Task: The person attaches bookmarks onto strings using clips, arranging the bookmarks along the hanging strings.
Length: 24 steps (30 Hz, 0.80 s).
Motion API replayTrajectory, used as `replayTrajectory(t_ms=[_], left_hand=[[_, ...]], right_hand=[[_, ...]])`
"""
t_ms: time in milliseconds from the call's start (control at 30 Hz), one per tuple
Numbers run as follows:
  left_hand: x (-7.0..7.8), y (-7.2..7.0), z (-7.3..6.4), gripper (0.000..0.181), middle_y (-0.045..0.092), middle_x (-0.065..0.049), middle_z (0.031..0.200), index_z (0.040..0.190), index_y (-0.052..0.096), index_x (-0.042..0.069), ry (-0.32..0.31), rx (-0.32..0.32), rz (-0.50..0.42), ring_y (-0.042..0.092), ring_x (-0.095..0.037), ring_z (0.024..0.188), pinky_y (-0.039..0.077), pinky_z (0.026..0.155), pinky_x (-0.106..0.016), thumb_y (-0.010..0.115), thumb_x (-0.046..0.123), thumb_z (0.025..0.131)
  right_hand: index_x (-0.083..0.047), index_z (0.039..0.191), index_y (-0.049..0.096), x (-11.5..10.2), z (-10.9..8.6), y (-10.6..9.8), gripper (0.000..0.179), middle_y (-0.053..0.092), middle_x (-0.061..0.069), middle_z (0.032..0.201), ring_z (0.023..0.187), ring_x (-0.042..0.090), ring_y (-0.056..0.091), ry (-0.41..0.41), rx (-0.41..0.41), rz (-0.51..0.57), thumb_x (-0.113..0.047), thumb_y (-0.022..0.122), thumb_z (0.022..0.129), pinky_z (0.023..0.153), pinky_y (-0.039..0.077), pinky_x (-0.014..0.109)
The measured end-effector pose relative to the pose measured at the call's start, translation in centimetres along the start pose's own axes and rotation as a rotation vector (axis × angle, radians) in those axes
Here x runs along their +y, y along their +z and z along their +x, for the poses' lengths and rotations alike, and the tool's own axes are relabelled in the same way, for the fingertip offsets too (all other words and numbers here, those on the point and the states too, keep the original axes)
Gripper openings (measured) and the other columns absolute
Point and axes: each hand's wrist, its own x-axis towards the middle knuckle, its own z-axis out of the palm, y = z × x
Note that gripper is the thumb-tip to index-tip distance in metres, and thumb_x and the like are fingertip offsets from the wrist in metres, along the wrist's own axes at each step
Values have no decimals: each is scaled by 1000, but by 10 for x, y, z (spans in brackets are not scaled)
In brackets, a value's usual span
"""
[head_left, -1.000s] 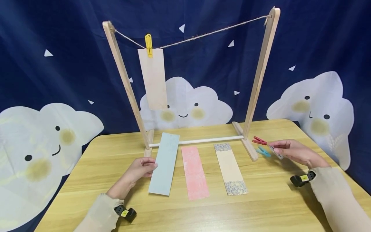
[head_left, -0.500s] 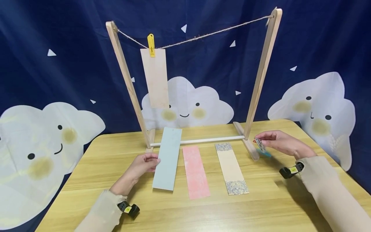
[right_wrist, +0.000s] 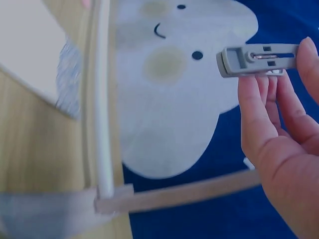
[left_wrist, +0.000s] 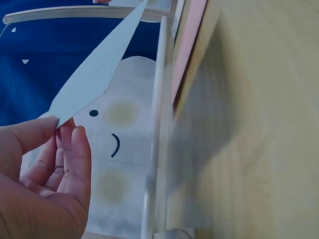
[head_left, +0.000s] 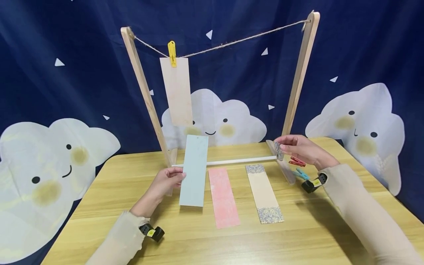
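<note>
Pale blue card [head_left: 194, 173] pinched in the left hand [head_left: 166, 181]: its left edge is between thumb and fingers, and it is up off the worktop [head_left: 212, 248], in front of the white bar [head_left: 241, 161]. The right hand [head_left: 302, 149] pinches a gray clip [right_wrist: 259, 60] by one end, near the right foot [head_left: 286, 174] of the stand [head_left: 300, 77], well apart from the card. Above, a tan card [head_left: 177, 96] hangs from the string [head_left: 238, 42] with a yellow clip [head_left: 172, 54], so one card looks done. The blue one is not on the string yet. A pink card [head_left: 223, 198] and a cream card [head_left: 264, 190] lie on the worktop, so they seem left too. A red clip [head_left: 297, 161] and a sky-blue clip [head_left: 301, 174] lie beside the foot.
</note>
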Motion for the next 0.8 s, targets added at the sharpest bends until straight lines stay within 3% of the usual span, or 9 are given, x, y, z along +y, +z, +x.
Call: replayTrajectory(t_ms=[300,467,800], left_hand=[[15,6,9,28,62,7,82,111,56,-10,54,24,-39,60,-6,73,55,75,-34,62,8,90],[27,10,13,27,62,6,82,108,59,-8,73,57,-18,58,-7,72,55,76,-32,64,11,89],[47,17,21,15,60,4,81,100,61,1,106,69,-102,58,-8,72,55,71,-28,64,10,89]], right_hand=[[-16,102,66,-26,20,15,20,64,-2,96,83,6,58,53,41,97,0,58,91,76,51,16],[-14,101,66,-41,33,21,19,63,-2,94,82,5,58,29,60,133,0,58,92,78,52,17],[-13,98,66,-72,54,36,14,62,-1,91,81,8,57,-52,131,145,-3,60,91,79,52,18]])
